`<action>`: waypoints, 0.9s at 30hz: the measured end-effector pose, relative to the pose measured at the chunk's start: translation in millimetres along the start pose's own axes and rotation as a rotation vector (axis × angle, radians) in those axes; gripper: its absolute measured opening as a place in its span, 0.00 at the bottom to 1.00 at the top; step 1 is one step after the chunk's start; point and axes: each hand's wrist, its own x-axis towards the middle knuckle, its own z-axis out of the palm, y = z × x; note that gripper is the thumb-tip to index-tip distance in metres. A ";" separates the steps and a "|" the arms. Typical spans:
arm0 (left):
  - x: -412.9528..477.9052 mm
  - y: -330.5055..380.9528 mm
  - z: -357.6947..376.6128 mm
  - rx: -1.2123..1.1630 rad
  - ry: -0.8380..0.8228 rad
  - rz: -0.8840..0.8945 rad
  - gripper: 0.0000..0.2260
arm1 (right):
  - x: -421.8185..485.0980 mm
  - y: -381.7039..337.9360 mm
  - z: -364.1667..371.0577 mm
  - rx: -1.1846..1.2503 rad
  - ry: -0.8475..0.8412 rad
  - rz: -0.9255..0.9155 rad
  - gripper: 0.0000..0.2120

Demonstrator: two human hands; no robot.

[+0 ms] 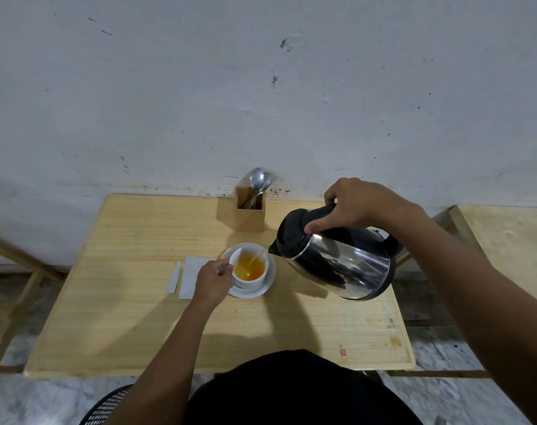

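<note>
A white cup [249, 282] with orange liquid stands on a white saucer [269, 277] in the middle of the wooden table [132, 317]. My right hand [357, 205] grips the black handle of a steel kettle [338, 265], tilted left, and a thin stream runs from its spout into the cup. My left hand [212, 282] pinches a spoon [222, 269] at the cup's left rim.
A wooden holder [249, 220] with several spoons stands at the table's back edge by the wall. A white napkin [190, 276] and a narrow white sachet [174, 277] lie left of the saucer. A second table [512, 240] stands at the right.
</note>
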 end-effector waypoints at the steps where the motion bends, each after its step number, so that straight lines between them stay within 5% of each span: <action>1: 0.1 0.0 0.0 0.000 -0.001 0.002 0.14 | 0.2 0.1 0.1 -0.002 -0.001 0.001 0.31; 27: -1.2 -1.3 2.1 0.003 0.013 -0.003 0.14 | -3.3 -0.7 -4.3 -0.026 -0.026 0.009 0.30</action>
